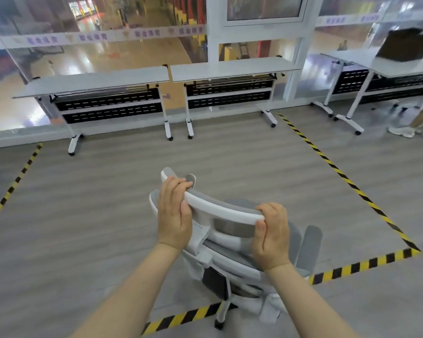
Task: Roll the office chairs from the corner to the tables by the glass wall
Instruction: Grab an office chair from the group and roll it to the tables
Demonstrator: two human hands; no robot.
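A white and grey office chair (232, 242) stands in front of me on the wood-look floor, seen from behind, its base over the near tape line. My left hand (174, 213) grips the left end of its white headrest (220, 209). My right hand (271, 236) grips the right end of the same headrest. Ahead, two white folding tables (91, 82) (230, 67) stand side by side against the glass wall (95, 37). No chair stands at them.
Yellow-black tape (347, 181) marks a rectangle on the floor around the chair and tables. More white tables (386, 64) stand at the right, one with a dark box on it. A person's legs and sneakers (412, 130) show at the far right edge.
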